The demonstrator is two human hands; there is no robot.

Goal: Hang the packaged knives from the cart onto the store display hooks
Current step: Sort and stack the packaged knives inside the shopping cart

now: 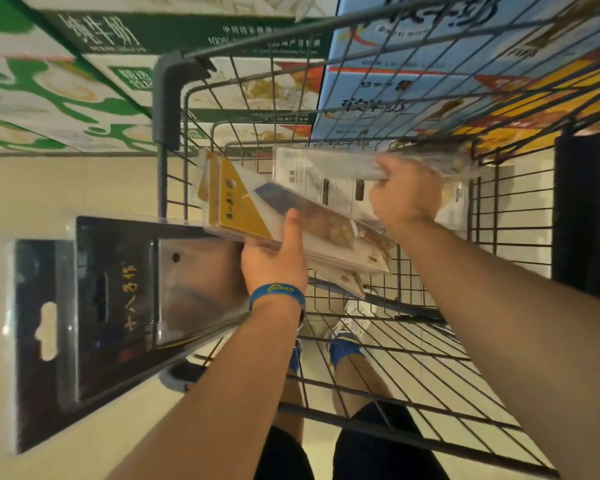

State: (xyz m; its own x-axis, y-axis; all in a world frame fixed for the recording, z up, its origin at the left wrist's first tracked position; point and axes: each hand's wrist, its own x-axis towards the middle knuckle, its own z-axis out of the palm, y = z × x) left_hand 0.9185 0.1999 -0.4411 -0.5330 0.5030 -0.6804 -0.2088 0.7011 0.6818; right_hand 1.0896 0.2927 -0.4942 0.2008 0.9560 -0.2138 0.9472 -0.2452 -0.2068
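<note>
The view is turned upside down, looking down into a grey wire cart (413,344). My left hand (278,261), with a blue wristband, grips a stack of packaged knives: black-carded packs (94,317) stick out to the left and yellow-carded packs (243,209) lie on top. My right hand (406,195) reaches deeper into the cart and grips the edge of a clear blister pack (329,164) with a white printed back. More packs lie in the cart under it. No display hooks are in view.
Stacked cartons in green and white (66,88) and in blue (413,64) line the far side beyond the cart. The cart's grey handle corner (167,98) is at upper left. My legs and blue shoes (343,344) show through the mesh on a cream tiled floor.
</note>
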